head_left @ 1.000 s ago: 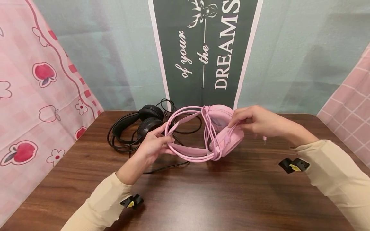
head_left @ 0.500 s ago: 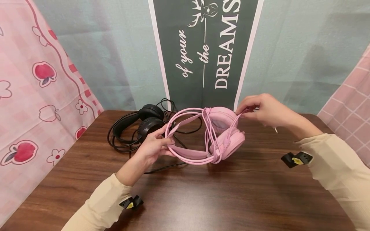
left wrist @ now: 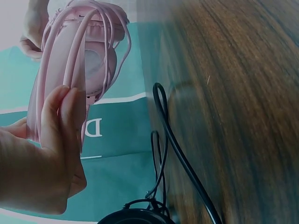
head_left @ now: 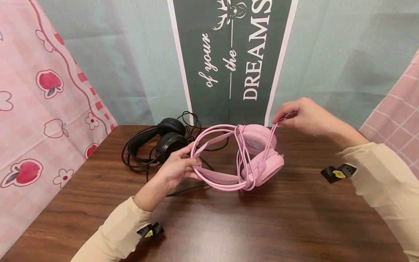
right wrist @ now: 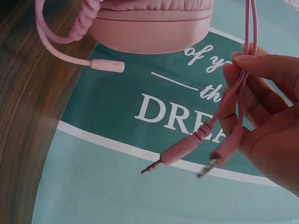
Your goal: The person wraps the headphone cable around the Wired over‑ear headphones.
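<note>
The pale green cloth stands behind the worktop; its lettered dark panel is nearly whole in the head view and partly cut off in both wrist views. The pink headphones are held up above the worktop, headband toward the left hand, ear cups toward the right hand. Cable is wound across them between headband and cups. The black headphones lie on the worktop beyond the left hand; the head view shows both their cups, the left wrist view only part of one, plus loops of black cable.

The left hand grips the pink headband; the left wrist view adds two fingers lying against its outer tubes. The right hand pinches two strands of pink cable, drawn taut from the nearer cup.

Only the right wrist view shows clearly a bent pink stalk with a blunt tip below a cup, and two pink plugs hanging under the pinching fingertips, metal ends bare, one blurred.
</note>
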Demonstrator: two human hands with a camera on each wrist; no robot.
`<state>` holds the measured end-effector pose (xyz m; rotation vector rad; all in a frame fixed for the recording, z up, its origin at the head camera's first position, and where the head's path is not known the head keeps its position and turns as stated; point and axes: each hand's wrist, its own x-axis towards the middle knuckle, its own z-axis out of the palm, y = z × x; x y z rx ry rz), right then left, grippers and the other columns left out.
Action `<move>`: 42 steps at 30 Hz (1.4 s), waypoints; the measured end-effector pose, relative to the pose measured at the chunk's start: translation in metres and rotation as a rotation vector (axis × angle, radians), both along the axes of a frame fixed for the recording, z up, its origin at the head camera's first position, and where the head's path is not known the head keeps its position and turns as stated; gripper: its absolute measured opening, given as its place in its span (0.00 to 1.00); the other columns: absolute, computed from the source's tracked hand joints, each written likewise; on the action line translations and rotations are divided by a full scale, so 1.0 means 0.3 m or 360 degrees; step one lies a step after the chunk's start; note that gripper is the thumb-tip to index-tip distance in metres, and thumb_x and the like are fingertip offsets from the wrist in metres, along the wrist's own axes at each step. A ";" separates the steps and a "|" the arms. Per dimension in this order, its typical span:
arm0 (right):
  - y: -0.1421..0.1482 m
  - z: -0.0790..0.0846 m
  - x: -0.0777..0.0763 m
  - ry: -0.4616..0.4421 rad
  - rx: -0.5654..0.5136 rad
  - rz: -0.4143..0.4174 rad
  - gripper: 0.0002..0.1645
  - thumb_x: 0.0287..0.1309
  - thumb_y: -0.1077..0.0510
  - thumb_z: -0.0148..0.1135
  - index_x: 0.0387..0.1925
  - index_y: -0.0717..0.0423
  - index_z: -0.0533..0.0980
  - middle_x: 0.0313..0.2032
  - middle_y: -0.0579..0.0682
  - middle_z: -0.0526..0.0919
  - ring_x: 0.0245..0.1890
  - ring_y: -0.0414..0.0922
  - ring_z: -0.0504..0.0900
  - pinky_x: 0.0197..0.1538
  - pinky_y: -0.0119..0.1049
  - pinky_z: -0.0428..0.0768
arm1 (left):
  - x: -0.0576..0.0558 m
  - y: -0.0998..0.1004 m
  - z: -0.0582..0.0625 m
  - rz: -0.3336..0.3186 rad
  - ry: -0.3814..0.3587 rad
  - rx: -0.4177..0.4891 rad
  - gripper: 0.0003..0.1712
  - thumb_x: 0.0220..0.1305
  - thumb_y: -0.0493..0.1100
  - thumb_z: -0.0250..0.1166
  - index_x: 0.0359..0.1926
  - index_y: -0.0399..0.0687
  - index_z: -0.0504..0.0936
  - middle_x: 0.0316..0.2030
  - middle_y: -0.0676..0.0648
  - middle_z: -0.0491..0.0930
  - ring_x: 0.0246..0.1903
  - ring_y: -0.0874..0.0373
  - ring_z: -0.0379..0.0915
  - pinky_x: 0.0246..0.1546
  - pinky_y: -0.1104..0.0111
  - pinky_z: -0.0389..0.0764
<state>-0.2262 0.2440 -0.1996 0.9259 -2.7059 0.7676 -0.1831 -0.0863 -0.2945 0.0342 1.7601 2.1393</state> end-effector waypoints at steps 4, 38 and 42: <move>-0.009 0.008 -0.009 0.0037 0.0065 0.0040 0.14 0.45 0.73 0.62 0.25 0.51 0.82 0.26 0.42 0.81 0.25 0.33 0.74 0.28 0.22 0.72 | 0.000 0.004 -0.002 -0.0015 -0.0011 0.0004 0.40 0.54 0.23 0.52 0.68 0.48 0.56 0.25 0.44 0.71 0.20 0.58 0.74 0.22 0.64 0.82; -0.055 -0.018 -0.061 -0.0241 0.0281 0.0081 0.07 0.46 0.66 0.68 0.30 0.54 0.83 0.23 0.45 0.81 0.13 0.41 0.72 0.16 0.30 0.72 | 0.036 0.055 -0.016 -0.0144 -0.0026 -0.0035 0.41 0.53 0.21 0.53 0.68 0.47 0.57 0.30 0.43 0.67 0.21 0.57 0.73 0.23 0.62 0.83; -0.056 -0.032 -0.069 -0.0223 0.0317 0.0105 0.08 0.44 0.68 0.67 0.28 0.54 0.84 0.23 0.44 0.82 0.18 0.39 0.74 0.21 0.29 0.73 | 0.040 0.060 -0.016 -0.0167 -0.0018 -0.0040 0.41 0.53 0.21 0.53 0.68 0.46 0.57 0.30 0.43 0.67 0.22 0.57 0.73 0.23 0.62 0.83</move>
